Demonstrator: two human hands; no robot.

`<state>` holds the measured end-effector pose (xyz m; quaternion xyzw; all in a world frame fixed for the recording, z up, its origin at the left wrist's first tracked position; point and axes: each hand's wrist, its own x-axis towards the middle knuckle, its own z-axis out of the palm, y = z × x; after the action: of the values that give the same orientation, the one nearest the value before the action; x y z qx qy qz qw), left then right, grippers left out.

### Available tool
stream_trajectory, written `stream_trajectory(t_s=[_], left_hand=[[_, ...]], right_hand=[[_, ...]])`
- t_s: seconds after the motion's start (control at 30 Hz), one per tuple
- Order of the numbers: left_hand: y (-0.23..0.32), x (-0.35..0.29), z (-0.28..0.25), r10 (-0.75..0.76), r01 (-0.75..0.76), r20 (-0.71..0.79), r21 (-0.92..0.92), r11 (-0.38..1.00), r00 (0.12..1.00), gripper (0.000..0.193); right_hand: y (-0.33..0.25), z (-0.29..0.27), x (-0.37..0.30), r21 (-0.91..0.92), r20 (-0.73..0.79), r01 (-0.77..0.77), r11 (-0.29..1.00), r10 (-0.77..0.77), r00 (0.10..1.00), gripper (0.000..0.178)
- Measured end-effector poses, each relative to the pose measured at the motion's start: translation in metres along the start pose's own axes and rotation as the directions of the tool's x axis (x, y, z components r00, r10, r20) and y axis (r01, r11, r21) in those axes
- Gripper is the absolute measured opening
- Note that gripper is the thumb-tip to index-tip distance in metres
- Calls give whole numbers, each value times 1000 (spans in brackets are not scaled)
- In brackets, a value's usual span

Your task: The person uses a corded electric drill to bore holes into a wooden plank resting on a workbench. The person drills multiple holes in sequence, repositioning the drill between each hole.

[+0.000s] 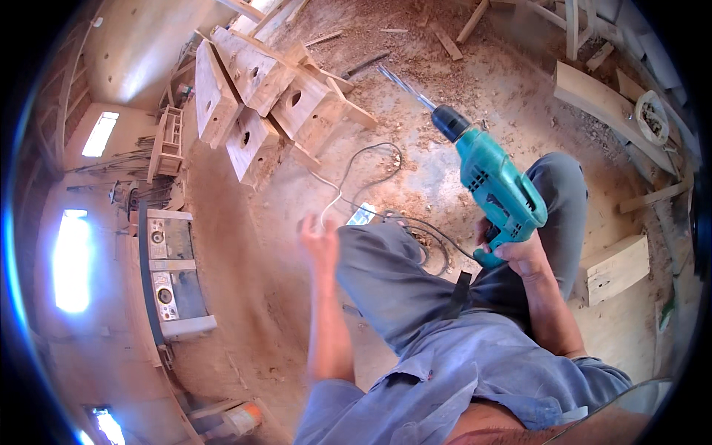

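Observation:
My right hand is wrapped round the grip of a teal power drill, held above my right thigh. Its black chuck carries a long metal drill bit that points away and to the left. A dark power cord runs from the drill's grip down to the floor. Beside my left knee my left hand is raised, slightly blurred, with its fingers curled. A white length of cord runs into those fingers and appears pinched there.
Several pale wooden blocks with round holes stand together at the far left. Wood chips and offcuts litter the floor ahead. At right lie a long beam, a white bowl and a short block. A speaker unit stands left.

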<state>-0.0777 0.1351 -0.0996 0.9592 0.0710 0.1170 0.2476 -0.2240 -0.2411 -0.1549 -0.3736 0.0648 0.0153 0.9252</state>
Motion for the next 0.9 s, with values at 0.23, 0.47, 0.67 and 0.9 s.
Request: stream_trajectory(t_s=[0.23, 0.47, 0.67, 0.9], left_hand=[[177, -60, 56, 426, 449, 487, -872, 195, 762, 64], [185, -43, 50, 345, 709, 645, -699, -92, 681, 48], [167, -31, 55, 299, 657, 602, -742, -136, 741, 40], [166, -20, 46, 312, 664, 600, -730, -164, 736, 38]], right_hand=[[3, 30, -4, -103, 94, -92, 990, 102, 990, 87], [-2, 65, 9, -342, 48, -80, 936, 102, 994, 71], [4, 76, 19, -442, 37, -70, 895, 96, 995, 39], [7, 85, 28, -465, 20, -99, 880, 123, 992, 37]])
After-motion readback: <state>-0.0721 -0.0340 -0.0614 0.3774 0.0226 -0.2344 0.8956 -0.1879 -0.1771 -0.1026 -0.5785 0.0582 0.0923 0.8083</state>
